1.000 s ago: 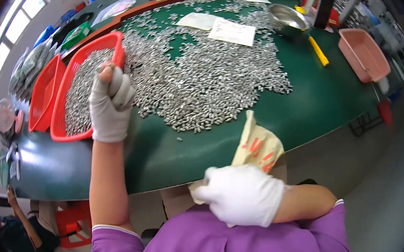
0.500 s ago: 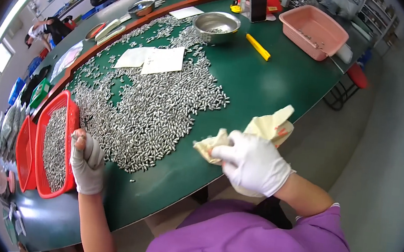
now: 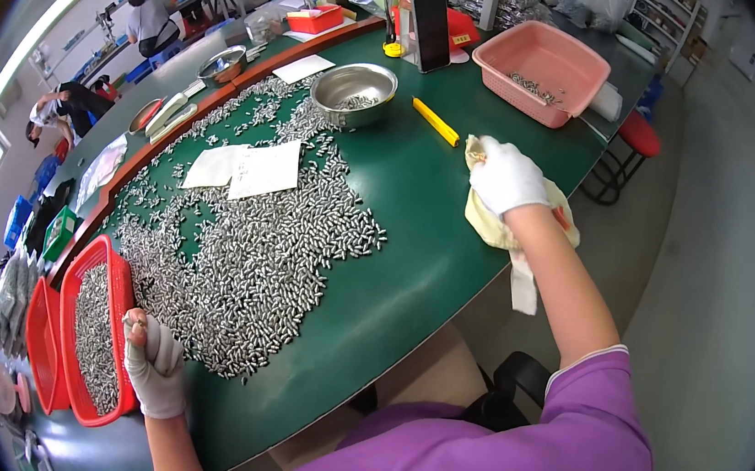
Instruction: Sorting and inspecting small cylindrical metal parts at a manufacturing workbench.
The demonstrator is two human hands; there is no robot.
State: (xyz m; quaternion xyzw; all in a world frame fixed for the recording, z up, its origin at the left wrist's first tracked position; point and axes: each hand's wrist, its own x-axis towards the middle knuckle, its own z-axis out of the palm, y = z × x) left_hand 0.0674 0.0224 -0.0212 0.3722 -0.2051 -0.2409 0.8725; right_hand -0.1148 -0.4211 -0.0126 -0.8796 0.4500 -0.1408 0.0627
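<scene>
My right hand (image 3: 508,177), in a white glove, is closed on a pale yellow cloth (image 3: 487,224) over the table's right edge. The cloth hangs below the fist, with a reddish mark on it and a white strip trailing down. My left hand (image 3: 156,367) is gloved too, with a bare fingertip showing. Its fingers are curled closed beside a red plastic basket (image 3: 122,296) full of small metal parts (image 3: 94,334); what they hold, if anything, is hidden. A wide spread of small silvery metal parts (image 3: 252,291) covers the table between my hands.
Paper sheets (image 3: 265,170) lie on the parts. Beyond stand a steel bowl (image 3: 350,118), a yellow marker-like stick (image 3: 435,121), an upright phone (image 3: 429,34) and a pink basket (image 3: 548,102). A red stool (image 3: 638,134) stands off the right edge. Other people work far left.
My right hand has moved farther out and to the right with the cloth, its arm now stretched. The left hand stays closed beside the red basket. The view has shifted.
</scene>
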